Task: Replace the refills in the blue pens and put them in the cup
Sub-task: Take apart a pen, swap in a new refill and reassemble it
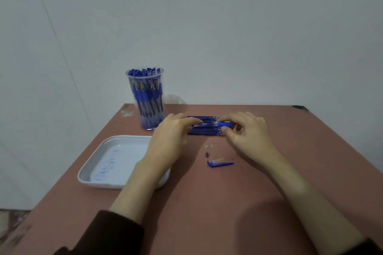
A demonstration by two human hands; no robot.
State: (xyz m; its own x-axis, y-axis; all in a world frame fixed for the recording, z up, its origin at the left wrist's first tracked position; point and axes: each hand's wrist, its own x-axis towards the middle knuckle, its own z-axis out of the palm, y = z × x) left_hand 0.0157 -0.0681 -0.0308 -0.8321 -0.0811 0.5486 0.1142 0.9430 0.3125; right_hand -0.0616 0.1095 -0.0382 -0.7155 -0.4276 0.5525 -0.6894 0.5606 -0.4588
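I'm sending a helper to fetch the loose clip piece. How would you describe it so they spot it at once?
On the reddish table, look just right of the white tray. The clip piece lies flat there: a blue clip on a short clear tube, larger than the tiny metal tip just beyond it.

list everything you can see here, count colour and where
table: one, reddish brown
cup: one, clear, far left
blue pens: many, in the cup
refills: row, dark blue, mid-table
pen: one, clear and blue, between both grips
tray: one, white, near left
clip piece: one, blue, centre
metal tip: one, dark, beside it
pale bits: two, beyond the tip
left grip: pinches pen's clear end
right grip: pinches pen's blue end
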